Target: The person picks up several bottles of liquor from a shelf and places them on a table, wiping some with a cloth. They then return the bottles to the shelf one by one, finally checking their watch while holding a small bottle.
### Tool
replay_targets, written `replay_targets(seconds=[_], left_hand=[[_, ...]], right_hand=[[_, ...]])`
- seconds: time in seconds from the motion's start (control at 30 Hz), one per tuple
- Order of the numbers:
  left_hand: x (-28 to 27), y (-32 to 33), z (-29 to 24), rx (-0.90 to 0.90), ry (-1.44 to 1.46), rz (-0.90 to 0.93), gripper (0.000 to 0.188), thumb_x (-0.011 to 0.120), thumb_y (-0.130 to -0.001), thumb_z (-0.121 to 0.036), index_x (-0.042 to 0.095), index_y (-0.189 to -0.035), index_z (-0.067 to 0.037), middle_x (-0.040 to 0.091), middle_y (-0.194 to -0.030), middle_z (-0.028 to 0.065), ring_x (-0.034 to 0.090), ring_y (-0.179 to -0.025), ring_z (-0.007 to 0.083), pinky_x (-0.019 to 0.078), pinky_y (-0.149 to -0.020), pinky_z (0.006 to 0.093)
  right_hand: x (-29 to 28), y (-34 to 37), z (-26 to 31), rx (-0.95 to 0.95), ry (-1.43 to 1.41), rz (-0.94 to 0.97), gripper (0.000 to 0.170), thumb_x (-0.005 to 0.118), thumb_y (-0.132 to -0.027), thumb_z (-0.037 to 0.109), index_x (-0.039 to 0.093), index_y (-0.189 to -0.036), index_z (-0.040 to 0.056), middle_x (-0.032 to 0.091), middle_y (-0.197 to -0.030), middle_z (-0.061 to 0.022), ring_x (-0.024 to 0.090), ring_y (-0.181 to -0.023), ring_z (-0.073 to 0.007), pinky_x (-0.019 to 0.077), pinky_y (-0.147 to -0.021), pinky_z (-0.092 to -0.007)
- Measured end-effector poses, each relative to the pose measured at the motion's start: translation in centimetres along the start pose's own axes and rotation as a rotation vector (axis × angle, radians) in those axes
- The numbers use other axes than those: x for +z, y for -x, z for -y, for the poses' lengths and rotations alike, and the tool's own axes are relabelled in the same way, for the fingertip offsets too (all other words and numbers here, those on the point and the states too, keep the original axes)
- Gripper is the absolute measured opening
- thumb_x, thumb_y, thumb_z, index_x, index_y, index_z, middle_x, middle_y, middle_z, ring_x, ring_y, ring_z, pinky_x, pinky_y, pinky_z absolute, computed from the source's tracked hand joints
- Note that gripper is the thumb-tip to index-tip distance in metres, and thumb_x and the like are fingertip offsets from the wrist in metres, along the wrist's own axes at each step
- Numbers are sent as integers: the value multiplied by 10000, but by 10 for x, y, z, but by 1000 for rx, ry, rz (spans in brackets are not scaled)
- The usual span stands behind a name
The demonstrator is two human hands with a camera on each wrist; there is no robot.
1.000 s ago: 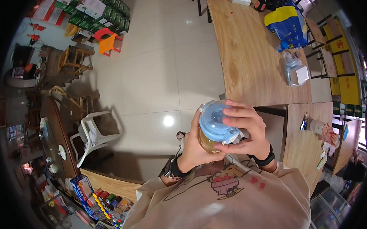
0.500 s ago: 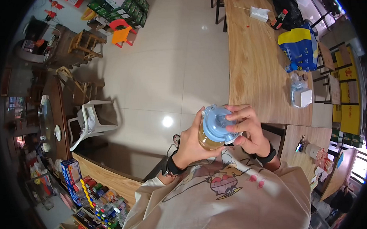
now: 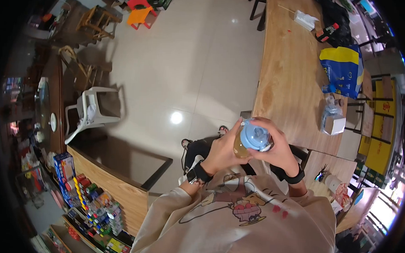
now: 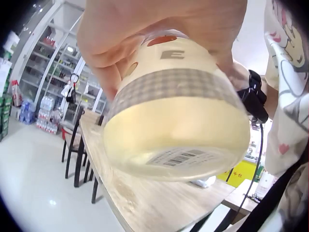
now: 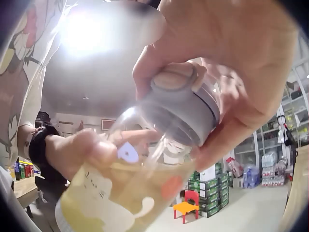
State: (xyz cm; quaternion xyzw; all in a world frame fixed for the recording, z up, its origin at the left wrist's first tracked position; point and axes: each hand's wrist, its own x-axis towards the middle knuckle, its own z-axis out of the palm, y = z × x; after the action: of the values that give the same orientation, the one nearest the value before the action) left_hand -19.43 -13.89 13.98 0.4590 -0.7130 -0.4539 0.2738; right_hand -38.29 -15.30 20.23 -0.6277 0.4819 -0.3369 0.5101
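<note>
Fingers of the left hand (image 3: 224,149) curl round the bottle (image 3: 242,148); the right hand (image 3: 282,149) grips its blue lid (image 3: 256,136). The bottle leans between both hands, in front of the shirt (image 3: 292,232), long way mostly up and down, lid up and rightward. Ahead, rightward, is a desk (image 3: 284,84).

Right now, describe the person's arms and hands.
The left hand and right hand are gloveless. Loose, pale beige sleeves end short of the wrists. On the left is a watch with a dark, squarish face beside a black band; on the right, a black strap, a thin dark cable showing below it.
</note>
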Motion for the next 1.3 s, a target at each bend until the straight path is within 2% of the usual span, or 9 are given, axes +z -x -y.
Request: replay_targets(seconds=[0.13, 0.27, 0.53, 0.67, 0.8, 1.0, 1.13, 1.2, 1.3], left_hand=[[36, -2, 47, 14, 77, -20, 961, 729, -753, -274, 106, -1428, 9, 493, -1243, 266, 584, -1047, 338, 464, -893, 341], [46, 44, 124, -352, 174, 65, 597, 632, -852, -282, 384, -1339, -43, 543, -1192, 223, 612, -964, 302, 481, -842, 332], [65, 293, 270, -925, 193, -465, 382, 564, -873, -233, 518, -1215, -68, 651, -954, 101, 627, -796, 211, 492, -686, 312], [114, 429, 245, -1320, 563, -956, 283, 534, -882, -262, 557, -1097, -79, 637, -883, 38, 591, -742, 132, 462, -616, 275], [216, 536, 213, -1480, 794, -1177, 246, 541, -889, -286, 536, -1034, -87, 609, -750, 28, 558, -599, 107, 430, -474, 253], [385, 587, 149, -1285, 1102, -1321, 219, 553, -877, -222, 577, -957, -19, 595, -722, 67, 600, -632, 158, 492, -520, 272], [439, 572, 107, -1325, 1080, -1432, 246, 544, -867, -215, 591, -953, 10, 615, -749, 80, 607, -641, 166, 501, -545, 279], [455, 576, 107, -1292, 1149, -1526, 253, 541, -866, -215, 590, -974, 7, 622, -758, 81, 598, -628, 154, 491, -530, 273], [470, 577, 101, -1247, 1254, -1635, 234, 510, -891, -202, 586, -1023, -23, 611, -798, 48, 572, -618, 116, 472, -512, 252]], right_hand=[[0, -5, -56, 94, 99, -157, 552, 756, -661, 101, 534, -1166, 75, 575, -1137, -142, 606, -996, -248, 485, -839, -326], [-36, -15, -121, 191, 426, -504, 543, 763, -667, 142, 536, -1159, 98, 584, -1091, -148, 605, -962, -303, 495, -807, -357], [-114, -48, -214, 99, 701, -802, 645, 779, -665, 252, 484, -1224, 120, 527, -1158, -163, 515, -1082, -339, 424, -909, -422], [-106, -57, -214, 95, 740, -733, 701, 767, -681, 306, 443, -1265, 95, 498, -1203, -191, 462, -1145, -368, 370, -965, -443], [-67, -50, -195, -76, 1215, -979, 753, 708, -726, 412, 417, -1299, 21, 424, -1292, -259, 357, -1236, -412, 244, -1052, -475], [135, 32, -213, -364, 1087, 112, 591, 662, -736, 334, 505, -1228, 47, 481, -1240, -251, 428, -1178, -360, 305, -1006, -449], [254, 88, -249, 138, 760, 1228, 550, 665, -757, 381, 560, -1181, 48, 597, -1104, -228, 569, -1044, -311, 422, -918, -373], [292, 111, -254, 243, 699, 1396, 538, 670, -760, 402, 579, -1155, 46, 617, -1072, -223, 602, -997, -301, 466, -861, -355], [325, 128, -240, 15, 751, 1279, 475, 650, -781, 361, 592, -1129, 43, 649, -986, -208, 626, -934, -306, 478, -840, -361]])
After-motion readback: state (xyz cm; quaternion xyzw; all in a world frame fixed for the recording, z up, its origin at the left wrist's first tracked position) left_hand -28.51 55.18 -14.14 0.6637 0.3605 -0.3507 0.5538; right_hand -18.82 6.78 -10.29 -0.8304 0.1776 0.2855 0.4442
